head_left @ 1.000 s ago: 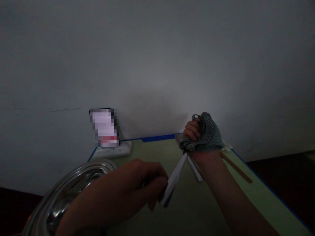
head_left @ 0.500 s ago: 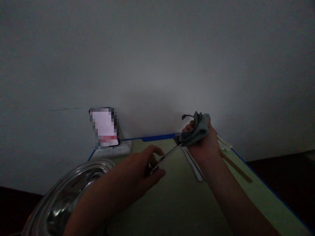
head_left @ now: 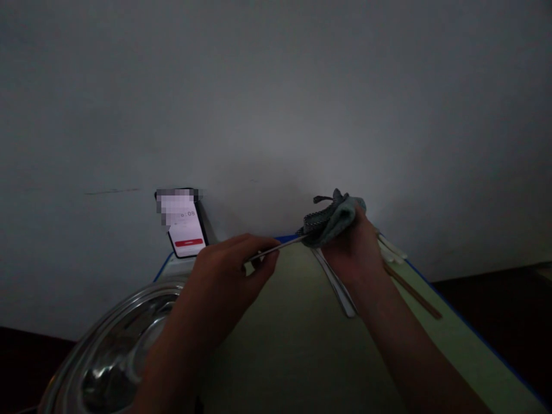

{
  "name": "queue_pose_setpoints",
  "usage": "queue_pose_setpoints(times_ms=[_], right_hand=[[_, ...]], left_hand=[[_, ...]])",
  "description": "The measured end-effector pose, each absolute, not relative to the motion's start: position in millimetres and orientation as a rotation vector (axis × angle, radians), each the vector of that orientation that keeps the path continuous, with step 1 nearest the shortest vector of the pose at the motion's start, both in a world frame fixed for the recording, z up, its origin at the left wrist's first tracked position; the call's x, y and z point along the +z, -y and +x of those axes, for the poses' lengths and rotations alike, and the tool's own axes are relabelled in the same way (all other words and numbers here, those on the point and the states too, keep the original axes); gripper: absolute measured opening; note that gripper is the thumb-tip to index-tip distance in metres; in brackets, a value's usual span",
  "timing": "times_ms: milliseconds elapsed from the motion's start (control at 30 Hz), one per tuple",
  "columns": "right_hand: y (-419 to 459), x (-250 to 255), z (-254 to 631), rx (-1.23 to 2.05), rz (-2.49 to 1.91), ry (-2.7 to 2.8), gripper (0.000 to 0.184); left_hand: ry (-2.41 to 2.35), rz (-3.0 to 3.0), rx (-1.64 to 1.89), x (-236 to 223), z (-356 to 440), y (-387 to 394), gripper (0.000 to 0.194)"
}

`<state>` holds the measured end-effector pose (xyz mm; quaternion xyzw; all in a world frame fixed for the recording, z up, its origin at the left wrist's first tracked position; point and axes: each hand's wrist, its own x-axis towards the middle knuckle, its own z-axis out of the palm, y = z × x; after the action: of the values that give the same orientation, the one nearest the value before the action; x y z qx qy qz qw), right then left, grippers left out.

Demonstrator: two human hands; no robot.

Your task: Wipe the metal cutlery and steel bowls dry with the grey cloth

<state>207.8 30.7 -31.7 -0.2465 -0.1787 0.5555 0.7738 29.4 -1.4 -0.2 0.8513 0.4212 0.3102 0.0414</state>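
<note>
The left hand (head_left: 228,273) is pinching one end of a thin flat tool (head_left: 287,244), and the right hand (head_left: 356,247) is gripping a gray-green cloth (head_left: 334,224) around the other end. The left hand is sitting higher than a second ago, and the tool is showing its thin edge, so it is probably being turned inside the cloth. Two brown sticks (head_left: 416,293) are lying right of the right hand. A shiny metal bowl (head_left: 129,305) is resting left of the left hand, and a phone (head_left: 187,227) is leaning beyond it.
</note>
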Motion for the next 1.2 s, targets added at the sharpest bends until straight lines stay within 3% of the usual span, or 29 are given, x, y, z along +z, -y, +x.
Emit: queue_pose_setpoints(times_ms=[500,700,867,1033,1200], right_hand=[[-27,-29,199,1.293,-0.44,0.321,0.016],[-27,-26,205,1.266,-0.505,0.175,0.03],[-29,-30,211,1.294,-0.444,0.306,0.033],[-25,-30,207,1.299,-0.499,0.324,0.031],[-18,-30,196,1.186,-0.547,0.528,0.03]], left_hand=[[-1.392,2.619,0.764,-8,34,-6,0.016],[-1.279,2.5,0.575,-3,26,-7,0.017],[-1.126,2.361,0.356,3,20,-1,0.032],[-1.119,2.238,-0.054,-22,15,-8,0.038],[-1.147,2.262,-0.027,-45,19,-14,0.034]])
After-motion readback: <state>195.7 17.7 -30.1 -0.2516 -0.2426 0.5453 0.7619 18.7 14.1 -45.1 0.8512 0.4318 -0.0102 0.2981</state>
